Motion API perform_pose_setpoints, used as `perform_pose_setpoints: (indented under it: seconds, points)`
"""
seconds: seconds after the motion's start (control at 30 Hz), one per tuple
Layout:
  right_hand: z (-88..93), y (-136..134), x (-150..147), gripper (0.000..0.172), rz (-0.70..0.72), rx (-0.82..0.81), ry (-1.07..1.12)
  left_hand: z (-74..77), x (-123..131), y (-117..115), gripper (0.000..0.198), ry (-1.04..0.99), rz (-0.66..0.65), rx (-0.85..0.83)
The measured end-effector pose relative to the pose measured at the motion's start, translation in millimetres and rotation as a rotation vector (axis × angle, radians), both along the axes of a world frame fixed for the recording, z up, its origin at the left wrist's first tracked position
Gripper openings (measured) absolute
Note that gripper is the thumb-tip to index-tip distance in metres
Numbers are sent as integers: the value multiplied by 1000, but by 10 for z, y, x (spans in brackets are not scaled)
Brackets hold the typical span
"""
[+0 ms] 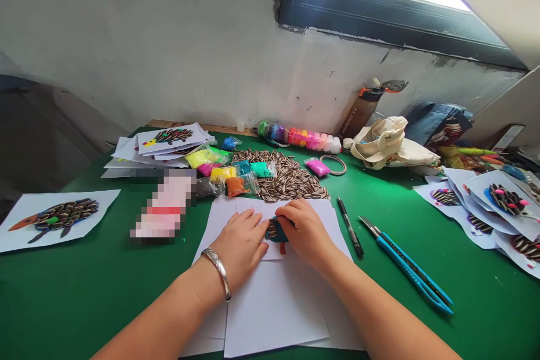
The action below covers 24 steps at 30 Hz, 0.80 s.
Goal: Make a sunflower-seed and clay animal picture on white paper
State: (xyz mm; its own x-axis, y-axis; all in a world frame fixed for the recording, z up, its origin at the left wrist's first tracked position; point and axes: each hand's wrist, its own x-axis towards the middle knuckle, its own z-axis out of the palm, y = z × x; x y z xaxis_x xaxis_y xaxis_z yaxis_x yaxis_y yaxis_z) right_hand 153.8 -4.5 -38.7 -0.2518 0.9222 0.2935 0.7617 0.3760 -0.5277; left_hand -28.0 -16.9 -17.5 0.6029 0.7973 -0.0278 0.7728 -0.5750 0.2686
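Observation:
My left hand (240, 244), with a silver bangle at its wrist, lies flat on white paper (274, 315), fingers stretched out beside a small dark-blue clay shape (277, 236). A few striped sunflower seeds sit on that shape, and an orange-brown clay piece (282, 248) sticks out below it. My right hand (304, 230) has thumb and fingertips pinched together at the shape's upper right. Whatever is between those fingertips is hidden. Just beyond both hands spreads a heap of sunflower seeds (291, 174).
Bagged coloured clay (223, 173) lies left of the heap. A black pen (350, 226) and a blue craft knife (407, 264), blade tip showing, lie to the right. Seed pictures are stacked at back left (169, 140) and right (502, 202). A bottle (358, 112) leans against the wall.

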Motion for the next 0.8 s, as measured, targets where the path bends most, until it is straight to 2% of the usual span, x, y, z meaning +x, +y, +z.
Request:
perform_pose_setpoints:
  seconds: [0.8]
  points:
    - [-3,33,-27,19,-2,-50,-10,13,25,5,39,13,30,-53]
